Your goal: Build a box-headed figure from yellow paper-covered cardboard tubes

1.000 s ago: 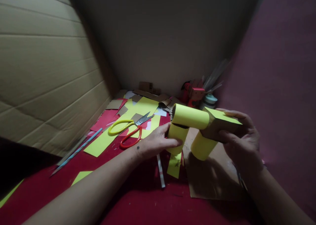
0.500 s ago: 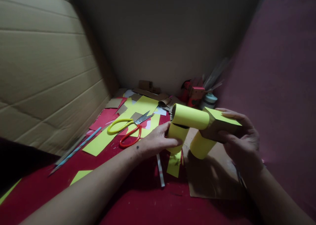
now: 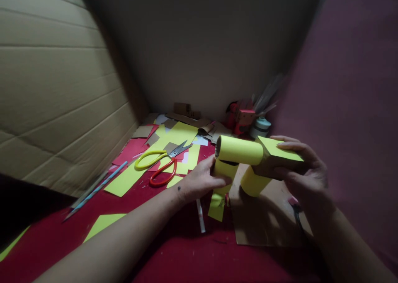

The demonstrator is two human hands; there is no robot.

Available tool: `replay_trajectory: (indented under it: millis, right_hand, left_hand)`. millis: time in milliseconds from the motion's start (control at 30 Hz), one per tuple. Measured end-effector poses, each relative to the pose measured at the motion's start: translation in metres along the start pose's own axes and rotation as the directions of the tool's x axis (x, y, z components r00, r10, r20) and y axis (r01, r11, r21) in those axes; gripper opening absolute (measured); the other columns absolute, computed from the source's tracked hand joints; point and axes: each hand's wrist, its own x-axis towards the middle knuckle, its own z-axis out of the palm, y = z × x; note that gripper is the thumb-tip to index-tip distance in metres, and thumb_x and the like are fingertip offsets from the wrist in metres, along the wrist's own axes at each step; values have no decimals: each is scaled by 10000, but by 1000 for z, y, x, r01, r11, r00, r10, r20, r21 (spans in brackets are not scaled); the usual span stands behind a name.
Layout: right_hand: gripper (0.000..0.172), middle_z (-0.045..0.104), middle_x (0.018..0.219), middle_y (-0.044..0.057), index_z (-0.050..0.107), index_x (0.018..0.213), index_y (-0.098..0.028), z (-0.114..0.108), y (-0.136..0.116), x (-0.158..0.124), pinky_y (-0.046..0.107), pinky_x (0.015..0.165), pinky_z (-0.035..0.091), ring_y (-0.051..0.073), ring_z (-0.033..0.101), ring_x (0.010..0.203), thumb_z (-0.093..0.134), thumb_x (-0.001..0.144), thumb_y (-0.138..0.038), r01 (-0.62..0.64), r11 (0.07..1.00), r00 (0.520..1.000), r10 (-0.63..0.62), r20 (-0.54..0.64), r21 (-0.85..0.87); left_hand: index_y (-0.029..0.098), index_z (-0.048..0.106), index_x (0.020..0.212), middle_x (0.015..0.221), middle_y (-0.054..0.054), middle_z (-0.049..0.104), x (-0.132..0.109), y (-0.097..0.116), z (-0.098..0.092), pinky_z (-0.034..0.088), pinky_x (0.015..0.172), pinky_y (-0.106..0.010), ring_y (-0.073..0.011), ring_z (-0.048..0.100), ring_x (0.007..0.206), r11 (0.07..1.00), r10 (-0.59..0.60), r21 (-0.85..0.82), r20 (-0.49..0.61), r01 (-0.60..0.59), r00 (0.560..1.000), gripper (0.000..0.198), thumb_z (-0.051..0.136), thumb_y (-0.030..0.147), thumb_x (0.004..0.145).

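Note:
My left hand [image 3: 202, 178] is wrapped round an upright yellow paper tube [image 3: 224, 172], thumb across its front. On top of this tube lies a horizontal yellow paper-covered cardboard tube [image 3: 239, 149], its open corrugated end facing left. Its other end meets a small cardboard box [image 3: 273, 167] with a yellow paper top. The box is gripped by my right hand [image 3: 306, 171], fingers on top and thumb along the near side. Under the box stands another yellow tube [image 3: 253, 181], partly hidden. Whether the pieces are glued together I cannot tell.
Scissors [image 3: 173, 154] with one yellow and one red handle lie open on paper scraps. A striped blue pencil [image 3: 99, 189] is at the left. A cardboard sheet [image 3: 261, 229] lies beneath the tubes. Glue-like bottle [image 3: 261, 127] stands behind. Cardboard wall [image 3: 62, 88] on the left.
Both hands keep their grip on the tube and box. The view has shifted slightly, and a pink-tipped dark object beside my right wrist shows more.

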Motion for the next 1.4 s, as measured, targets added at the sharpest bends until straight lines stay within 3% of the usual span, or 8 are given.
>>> replay_trajectory:
  millis: [167,333,467,600,800,967,1167,1400]
  right_hand:
    - [368,586,1259,46,671,974,-274,-20,6,3,359,841,502,267,562,1129,795,641,-179,16,998,998,-13,58,-59]
    - [403,606,1225,41,680,999,-273,-39,12,5,344,890,483,254,572,1119,767,628,-141,1,995,1000,0,15,-101]
    - [464,613,1220,45,657,1054,-273,-48,11,11,320,852,503,244,593,1073,769,627,-128,-104,993,994,102,-41,-49]
    - [530,644,1086,41,633,1100,-269,-54,13,18,335,789,527,232,618,940,800,610,-156,-220,975,975,220,-3,-18]
    - [541,633,1001,17,632,1092,-277,-55,25,22,307,730,513,219,595,890,820,589,-208,-231,966,970,239,55,-117]
    - [552,607,1061,29,610,1129,-271,-49,30,22,316,765,503,219,583,916,819,618,-261,-222,965,968,235,82,-143]
    - [565,590,1027,24,599,1130,-259,-47,31,24,321,781,489,206,569,900,828,613,-280,-219,963,967,235,93,-161]
    - [544,564,1016,18,599,1083,-246,-43,26,26,329,791,494,201,575,903,829,593,-295,-210,966,969,227,98,-153]
  left_hand:
    - [147,586,959,874,-30,597,12,-5,14,458,738,-337,-195,545,819,998,52,18,31,-52,998,359,711,199,627]
    - [162,574,994,879,-26,589,31,-5,26,442,708,-316,-187,533,810,998,56,-22,32,-56,998,414,722,205,609]
    - [168,586,983,885,-27,596,49,-4,32,439,703,-311,-192,542,816,998,60,-29,43,-59,997,415,706,180,586]
    - [165,593,989,898,-34,614,66,-9,32,440,712,-322,-204,560,821,998,65,-18,39,-64,997,443,702,160,559]
    - [145,616,997,940,-51,641,82,-22,23,441,785,-344,-224,573,880,998,58,-33,57,-56,997,480,698,135,523]
    - [149,607,1016,989,-64,647,87,-28,16,445,832,-367,-245,576,929,999,44,-32,73,-42,996,511,717,113,518]
    - [158,589,1042,977,-57,626,84,-27,18,456,741,-323,-221,569,885,999,53,0,126,-53,991,524,754,150,545]
    - [143,600,996,987,-70,614,88,-33,16,452,768,-344,-233,548,921,993,54,100,133,-68,990,428,728,148,588]
